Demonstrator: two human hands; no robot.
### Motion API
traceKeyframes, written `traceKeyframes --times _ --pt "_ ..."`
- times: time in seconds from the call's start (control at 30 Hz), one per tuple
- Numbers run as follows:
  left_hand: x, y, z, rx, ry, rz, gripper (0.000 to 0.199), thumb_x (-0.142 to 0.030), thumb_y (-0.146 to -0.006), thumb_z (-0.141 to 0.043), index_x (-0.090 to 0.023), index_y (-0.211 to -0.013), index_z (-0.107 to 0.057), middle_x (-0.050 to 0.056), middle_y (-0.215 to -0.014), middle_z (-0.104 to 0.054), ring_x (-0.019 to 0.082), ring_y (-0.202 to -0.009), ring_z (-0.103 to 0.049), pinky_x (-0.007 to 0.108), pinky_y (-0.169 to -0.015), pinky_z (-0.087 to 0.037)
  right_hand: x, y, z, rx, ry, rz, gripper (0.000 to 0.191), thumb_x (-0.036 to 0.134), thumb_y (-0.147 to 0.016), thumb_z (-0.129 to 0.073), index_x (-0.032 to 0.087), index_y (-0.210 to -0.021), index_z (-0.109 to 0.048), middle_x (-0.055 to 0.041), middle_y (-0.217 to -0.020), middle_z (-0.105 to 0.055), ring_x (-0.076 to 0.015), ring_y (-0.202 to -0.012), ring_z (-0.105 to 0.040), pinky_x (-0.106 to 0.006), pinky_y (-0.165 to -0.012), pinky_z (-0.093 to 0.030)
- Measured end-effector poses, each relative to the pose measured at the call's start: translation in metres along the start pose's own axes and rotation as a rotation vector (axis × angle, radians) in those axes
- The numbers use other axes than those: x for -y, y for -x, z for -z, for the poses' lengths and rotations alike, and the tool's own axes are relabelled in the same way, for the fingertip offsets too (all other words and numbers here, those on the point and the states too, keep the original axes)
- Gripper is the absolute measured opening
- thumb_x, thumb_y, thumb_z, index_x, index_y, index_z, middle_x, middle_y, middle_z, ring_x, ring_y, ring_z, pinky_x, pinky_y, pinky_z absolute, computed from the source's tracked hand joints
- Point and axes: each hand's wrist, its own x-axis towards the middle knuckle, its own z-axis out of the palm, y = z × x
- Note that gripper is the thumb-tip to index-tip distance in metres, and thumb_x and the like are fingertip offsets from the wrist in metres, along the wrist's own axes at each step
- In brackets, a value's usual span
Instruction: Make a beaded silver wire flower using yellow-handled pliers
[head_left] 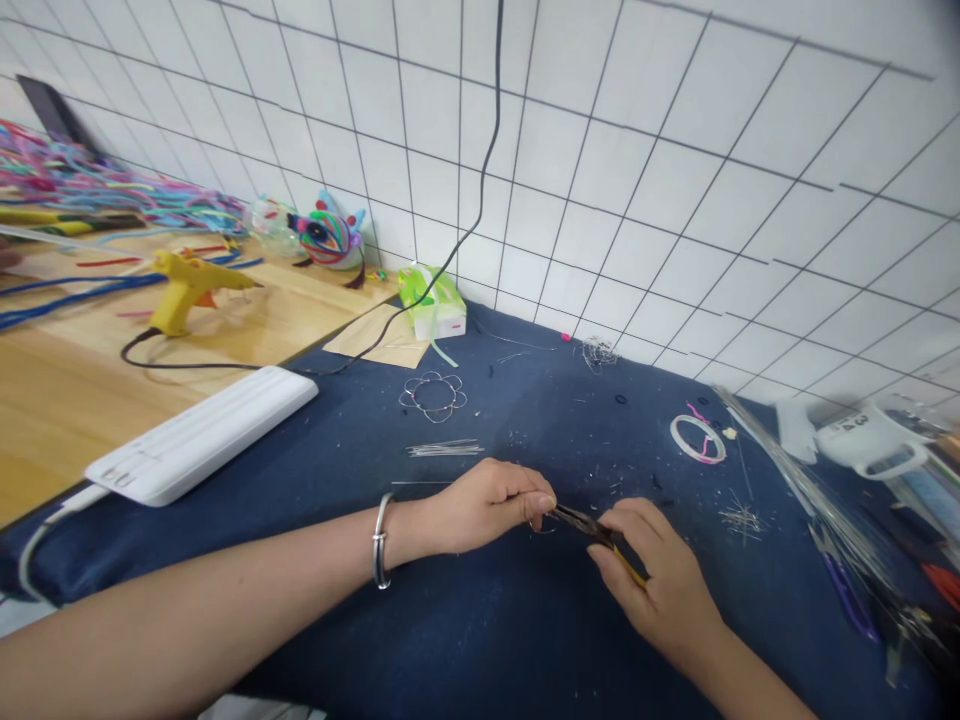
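Observation:
My left hand (pixel 495 505) is closed, pinching a thin wire (pixel 546 530) that curves below its fingertips; most of this piece is hidden by the fingers. In my right hand (pixel 652 570) is a pair of needle-nose pliers (pixel 581 520) with yellow-and-black handles. The plier tips meet the wire at my left fingertips. Beyond my left hand lie a bundle of straight wire pieces (pixel 445 449) and a flower-shaped wire ring (pixel 433 397) with small beads. One single straight wire (pixel 420 484) lies beside my left wrist.
A white power strip (pixel 202 435) and a yellow glue gun (pixel 187 290) are at the left. A tissue pack (pixel 433 300) stands by the wall. Rightward lie a white ring-shaped spool (pixel 698 439), wire scraps (pixel 742 520), long wires (pixel 795 460), purple-handled scissors (pixel 847 590) and a white cup (pixel 870 440).

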Motion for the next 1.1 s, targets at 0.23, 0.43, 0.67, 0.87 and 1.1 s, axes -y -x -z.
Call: traceKeyframes --times 0.23,0.43,0.67,0.87,1.1 --pt "-0.001 0.001 -0.001 -0.114 0.132 0.092 0.028 -0.032 -0.084 -0.046 -0.009 -0.08 -0.061 0.005 -0.082 -0.055 0.006 -0.055 -0.05 0.018 -0.052 -0.045 -0.003 0.001 -0.001 0.007 0.038 -0.002 0.016 0.027 -0.081 -0.049 0.018 -0.094 -0.052 -0.0075 -0.092 -0.052 -0.0175 -0.087 -0.052 -0.032 -0.076 -0.045" --pt "-0.001 0.0 -0.001 -0.181 0.189 0.112 0.021 -0.027 -0.081 -0.052 -0.01 -0.073 -0.061 0.003 -0.078 -0.055 0.007 -0.06 -0.052 0.019 -0.056 -0.045 -0.001 0.002 -0.002 0.034 0.063 -0.008 0.017 0.027 -0.081 -0.049 0.018 -0.095 -0.052 -0.0077 -0.093 -0.05 -0.0176 -0.088 -0.05 -0.033 -0.077 -0.043" --pt "0.003 0.0 -0.007 -0.227 0.13 0.038 0.02 -0.027 -0.082 -0.052 -0.012 -0.072 -0.06 0.003 -0.074 -0.056 0.007 -0.06 -0.052 0.02 -0.057 -0.045 0.003 0.001 -0.003 -0.022 0.113 0.019 0.019 0.027 -0.081 -0.05 0.017 -0.096 -0.052 -0.0082 -0.094 -0.05 -0.0183 -0.087 -0.049 -0.034 -0.076 -0.042" --pt "-0.001 0.001 -0.01 -0.295 0.048 0.001 0.023 -0.025 -0.082 -0.052 -0.012 -0.064 -0.058 0.003 -0.073 -0.058 0.009 -0.063 -0.052 0.021 -0.06 -0.044 0.012 0.001 0.001 -0.073 0.221 0.055 0.017 0.027 -0.08 -0.051 0.017 -0.093 -0.055 -0.0077 -0.09 -0.052 -0.0189 -0.083 -0.048 -0.034 -0.072 -0.042" --pt "-0.005 0.002 -0.012 -0.292 0.007 0.034 0.024 -0.026 -0.082 -0.05 -0.012 -0.065 -0.057 0.002 -0.072 -0.057 0.007 -0.056 -0.05 0.019 -0.056 -0.042 0.018 0.001 0.003 -0.101 0.302 0.086 0.016 0.026 -0.081 -0.05 0.017 -0.092 -0.056 -0.0073 -0.087 -0.052 -0.0184 -0.079 -0.048 -0.034 -0.071 -0.041"
